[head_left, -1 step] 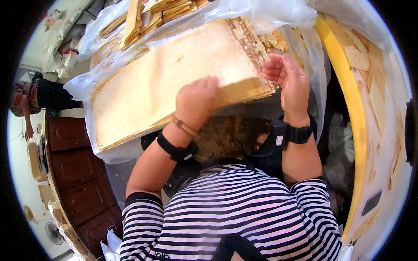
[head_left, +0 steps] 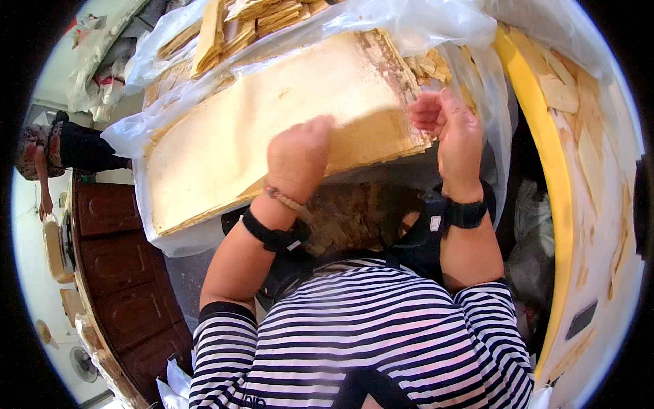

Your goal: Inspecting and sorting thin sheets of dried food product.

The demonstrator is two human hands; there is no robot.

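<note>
a person in a striped top is bending over a thick stack of thin, pale tan sheets (head_left: pixel 272 129), which is lying on clear plastic sheeting (head_left: pixel 436 27) and filling most of the space ahead. the left hand (head_left: pixel 300 153) is pressing down on the stack's near edge, fingers curled over the top sheet so that it is closed on that edge, while the right hand (head_left: pixel 446 129) is working at the near right corner, fingers half open and pinching at the frayed, browned corner layers. more bundles of similar sheets (head_left: pixel 259 17) are lying beyond the stack's far edge, and loose scraps (head_left: pixel 429 65) are sitting just beside its right edge. a yellow-rimmed board (head_left: pixel 538 157) flecked with pale fragments is curving down the right side, and dark wooden panelling (head_left: pixel 116 273) is showing at lower left. the sheets are looking light, papery and brittle at the edges, likely to tear or flake if pulled from one point, so the safest hold is seeming to be a flat, spread grip along the near edge rather than at the crumbling corner.
</note>
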